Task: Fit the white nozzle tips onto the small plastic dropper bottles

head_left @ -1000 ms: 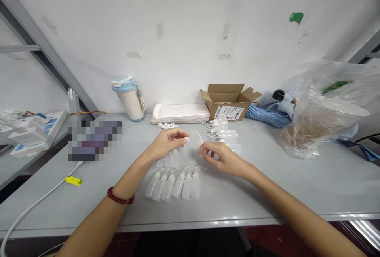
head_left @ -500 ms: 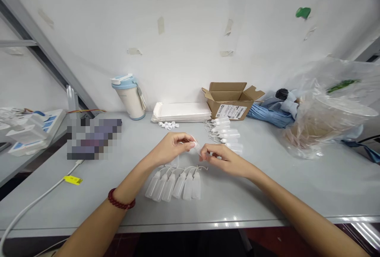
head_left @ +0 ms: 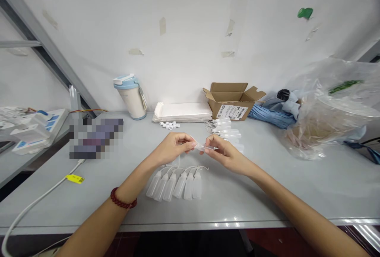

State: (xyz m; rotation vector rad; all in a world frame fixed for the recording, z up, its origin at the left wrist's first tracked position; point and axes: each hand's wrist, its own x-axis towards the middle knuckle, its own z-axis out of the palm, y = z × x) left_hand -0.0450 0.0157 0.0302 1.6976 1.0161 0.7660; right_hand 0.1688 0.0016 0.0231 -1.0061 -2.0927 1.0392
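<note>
Between my hands, just above the tabletop, a small translucent plastic bottle [head_left: 202, 147] lies nearly level. My left hand [head_left: 173, 146] pinches it at the left end, near a white part that the fingers mostly hide. The fingers of my right hand [head_left: 227, 153] are closed on its other end. Below, a row of similar squeeze bottles [head_left: 179, 186] with thin white tubes lies on the table. Behind my right hand are several more bottles [head_left: 227, 132] with tubes or thin tips. Small white caps [head_left: 170, 125] sit in a cluster beyond my left hand.
An open cardboard box [head_left: 233, 102] and a stack of white envelopes [head_left: 184, 111] stand by the wall. At the left are a tumbler [head_left: 130, 99], a blurred-out object [head_left: 95, 140] and a white cable [head_left: 38, 193]. A plastic-bagged container [head_left: 329, 126] and blue folded cloth [head_left: 273, 116] occupy the right.
The bottle has swung from a slant to nearly level. My right hand has risen slightly and its fingers have shifted along the bottle. The left hand keeps its pinch.
</note>
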